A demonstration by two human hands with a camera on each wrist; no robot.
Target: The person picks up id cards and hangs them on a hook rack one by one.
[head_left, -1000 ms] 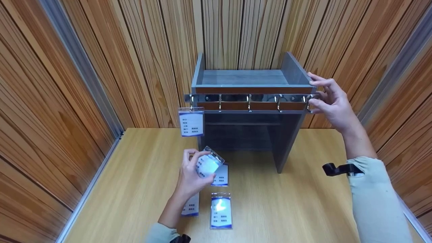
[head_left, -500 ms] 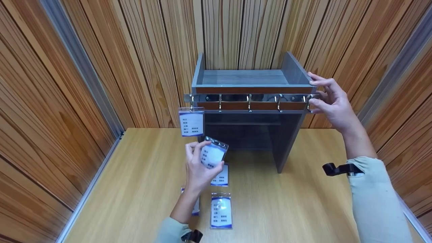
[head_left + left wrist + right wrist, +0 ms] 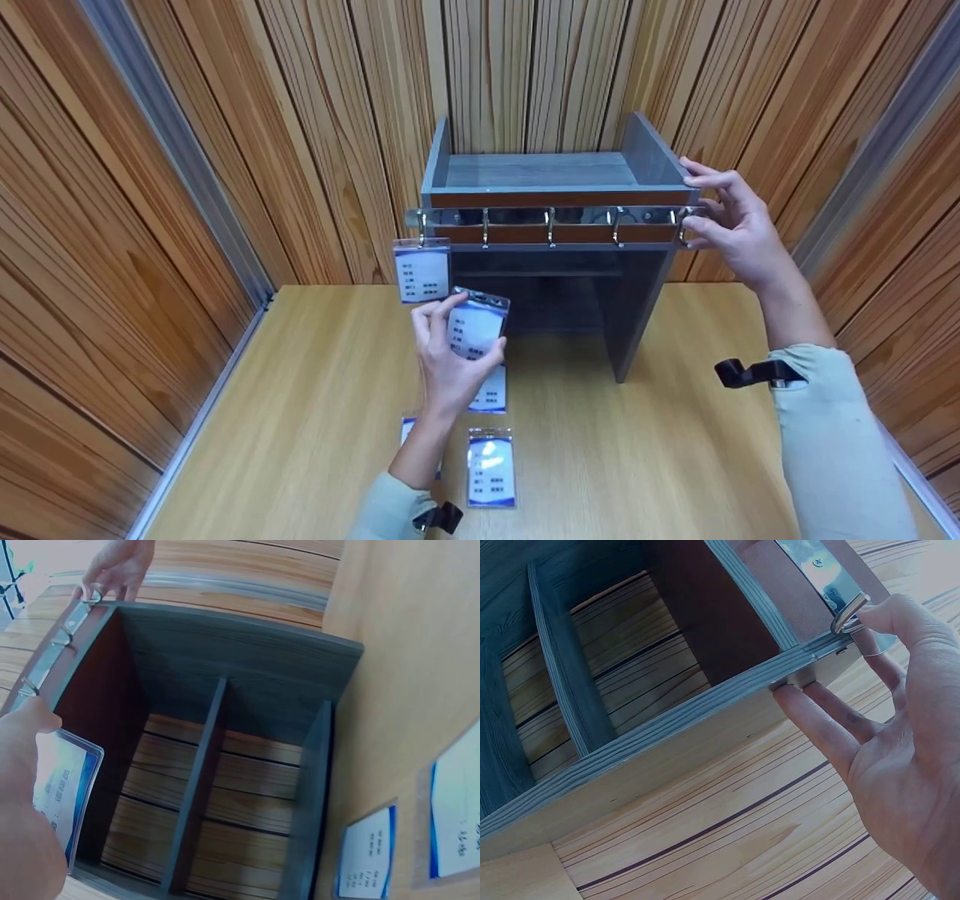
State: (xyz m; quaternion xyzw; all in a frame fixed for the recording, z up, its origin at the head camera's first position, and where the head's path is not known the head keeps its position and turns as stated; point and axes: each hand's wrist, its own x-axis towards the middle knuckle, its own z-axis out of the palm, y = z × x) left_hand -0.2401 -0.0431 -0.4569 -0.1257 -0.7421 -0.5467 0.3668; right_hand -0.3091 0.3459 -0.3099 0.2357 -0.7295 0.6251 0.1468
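My left hand (image 3: 454,375) pinches a clear-sleeved name badge (image 3: 477,326) between thumb and fingers, its slotted edge up, below the hook rail and in front of the grey shelf (image 3: 559,189). In the left wrist view the held badge (image 3: 66,784) overlaps the shelf's side. My right hand (image 3: 739,229) holds the right end of the metal hook rail (image 3: 517,217), thumb at the last hook (image 3: 849,613) and fingers against the shelf's side panel. Another badge (image 3: 421,274) hangs from the leftmost hook. The other hooks carry nothing.
Several badges lie on the wooden table (image 3: 315,420): one in front (image 3: 491,471), one behind it (image 3: 491,390) partly covered by my left hand, and one mostly hidden under my left forearm. Wood-panelled walls (image 3: 487,75) stand behind and on both sides.
My left hand has lifted the badge up and slightly right, toward the rail, and turned it more upright. My right hand stays at the rail's end.
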